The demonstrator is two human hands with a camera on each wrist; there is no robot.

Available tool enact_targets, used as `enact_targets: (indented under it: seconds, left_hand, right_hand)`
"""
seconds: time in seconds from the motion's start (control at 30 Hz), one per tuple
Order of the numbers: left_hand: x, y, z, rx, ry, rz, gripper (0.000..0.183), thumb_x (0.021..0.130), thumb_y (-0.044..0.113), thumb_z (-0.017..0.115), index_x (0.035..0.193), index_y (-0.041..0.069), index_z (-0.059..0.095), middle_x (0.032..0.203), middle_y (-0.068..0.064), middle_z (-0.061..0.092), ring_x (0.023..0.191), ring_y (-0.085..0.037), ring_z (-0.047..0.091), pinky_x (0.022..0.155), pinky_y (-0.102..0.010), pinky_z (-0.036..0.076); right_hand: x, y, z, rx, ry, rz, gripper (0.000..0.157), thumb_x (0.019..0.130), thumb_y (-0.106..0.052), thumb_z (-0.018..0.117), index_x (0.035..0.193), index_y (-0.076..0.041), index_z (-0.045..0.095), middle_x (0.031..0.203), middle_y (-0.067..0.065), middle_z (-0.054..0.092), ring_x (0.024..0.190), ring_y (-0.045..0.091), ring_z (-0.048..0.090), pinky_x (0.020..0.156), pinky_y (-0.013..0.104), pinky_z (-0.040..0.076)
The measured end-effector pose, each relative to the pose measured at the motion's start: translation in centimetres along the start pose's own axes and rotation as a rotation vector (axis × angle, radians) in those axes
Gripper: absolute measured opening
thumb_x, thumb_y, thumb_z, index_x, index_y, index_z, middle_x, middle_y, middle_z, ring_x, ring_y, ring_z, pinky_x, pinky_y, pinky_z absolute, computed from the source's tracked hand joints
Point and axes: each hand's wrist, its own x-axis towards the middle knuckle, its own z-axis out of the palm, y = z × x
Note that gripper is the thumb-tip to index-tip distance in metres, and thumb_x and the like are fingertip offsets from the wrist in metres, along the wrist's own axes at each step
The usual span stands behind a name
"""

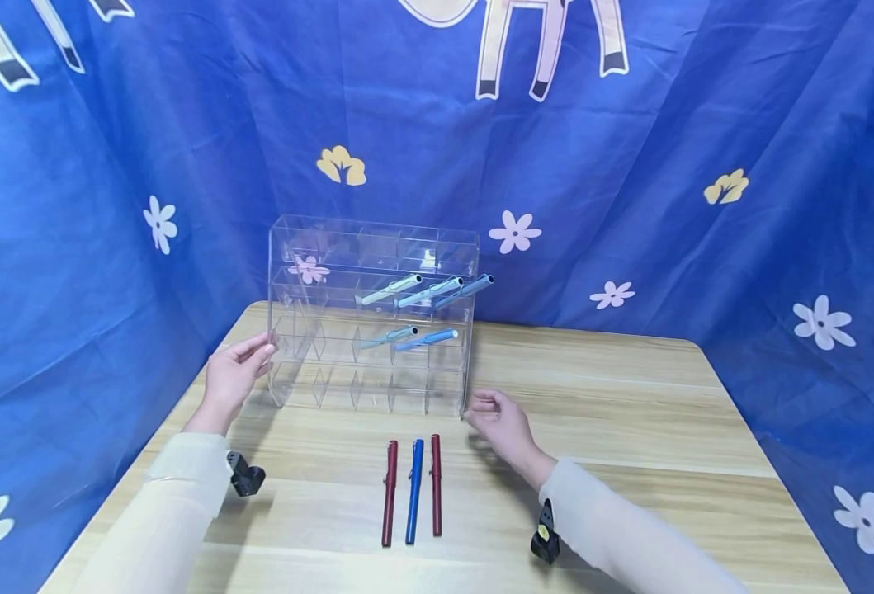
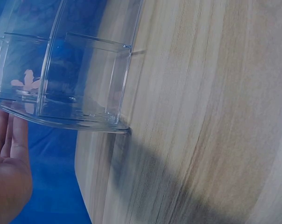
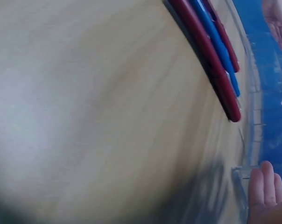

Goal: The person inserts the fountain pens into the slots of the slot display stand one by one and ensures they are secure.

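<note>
A clear acrylic pen rack (image 1: 373, 375) with several tiers of small compartments stands on the table. My left hand (image 1: 233, 375) is at the rack's left side, fingertips touching its side wall; in the left wrist view, the fingers (image 2: 19, 140) lie against the outer face. Beside the lower right corner is my right hand (image 1: 503, 425), fingers loosely extended and holding nothing. Light green, light blue and blue pens (image 1: 431, 292) lean in two middle tiers, toward the right. In front of the rack lie a dark red pen (image 1: 389, 495), a blue pen (image 1: 415, 492) and another dark red pen (image 1: 437, 487).
The wooden table (image 1: 630, 412) extends to both sides of the rack. Behind it hangs a blue curtain (image 1: 422, 124) with flowers and animal legs printed on it. A small black camera is strapped at each wrist.
</note>
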Motion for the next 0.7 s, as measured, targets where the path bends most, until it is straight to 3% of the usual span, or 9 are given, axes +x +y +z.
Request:
enact_targets:
  seconds: [0.13,0.33,0.7]
  left_hand:
    - [0.0,0.0,0.0,0.001,0.0,0.003,0.044,0.094,0.005,0.061,0.131,-0.014,0.046,0.103,0.013,0.066,0.084,0.009,0.06,0.078,-0.016,0.053]
    - [0.0,0.0,0.1,-0.002,-0.002,0.007,0.045,0.093,0.005,0.061,0.131,-0.014,0.045,0.099,0.017,0.066,0.084,0.009,0.061,0.078,-0.016,0.053]
    - [-0.1,0.0,0.1,0.012,0.008,0.006,0.044,0.093,0.005,0.061,0.13,-0.014,0.047,0.101,0.015,0.066,0.084,0.009,0.061,0.079,-0.017,0.052]
  right_hand:
    - [-0.7,0.4,0.4,0.003,-0.066,0.051,0.05,0.086,-0.012,0.07,0.128,0.005,0.051,0.11,0.019,0.065,0.082,0.028,0.068,0.067,0.04,0.061]
    - [-1.5,0.8,1.3,-0.063,-0.134,0.092,0.05,0.085,-0.014,0.072,0.126,0.006,0.051,0.101,0.013,0.069,0.075,0.025,0.068,0.061,0.034,0.061]
    - [-2.3,0.5,3.1,-0.085,-0.164,0.118,0.046,0.08,-0.012,0.077,0.116,0.008,0.056,0.084,0.005,0.068,0.067,0.023,0.067,0.053,0.032,0.06]
